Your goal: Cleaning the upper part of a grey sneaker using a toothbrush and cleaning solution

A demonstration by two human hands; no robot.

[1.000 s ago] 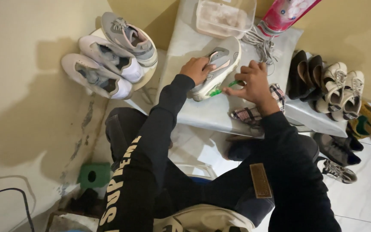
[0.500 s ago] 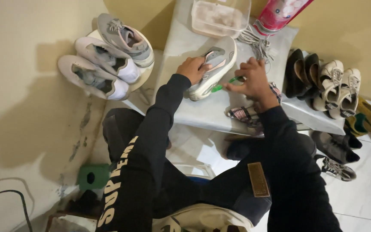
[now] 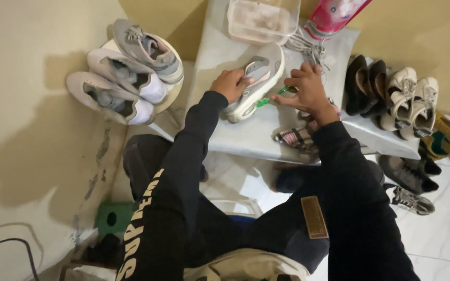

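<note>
On the grey table [image 3: 225, 130], near its middle, a white-and-grey shoe [image 3: 259, 78] lies tilted with its side up, toe toward 1 o'clock. The left hand [image 3: 228, 83] sits at the shoe's 9 o'clock, fingers curled over its upper edge and gripping it. The right hand [image 3: 307, 89] is at the shoe's 3 o'clock, thumb and fingers pinched on a green brush [image 3: 272, 97] whose far end touches the shoe's sole edge near the heel. Both arms wear black sleeves.

At 12 o'clock from the shoe, a clear plastic tub [image 3: 261, 20] stands at the table's far edge. At 1 o'clock from the shoe a heap of laces [image 3: 305, 49] lies on the table, and beyond it a pink bottle [image 3: 334, 14] leans at the top edge of the view. At 5 o'clock from the shoe, under the right wrist, lies a checked cloth [image 3: 294, 138].

At 9 o'clock from the table, three grey-and-white sneakers [image 3: 126, 78] are stacked on a round stool. At 3 o'clock, black shoes [image 3: 363, 86] and cream sneakers [image 3: 410, 101] stand in a row on a lower shelf, with more dark shoes [image 3: 407, 177] on the white tiled floor below. A green object [image 3: 113, 218] sits at 7 o'clock by the wall.
</note>
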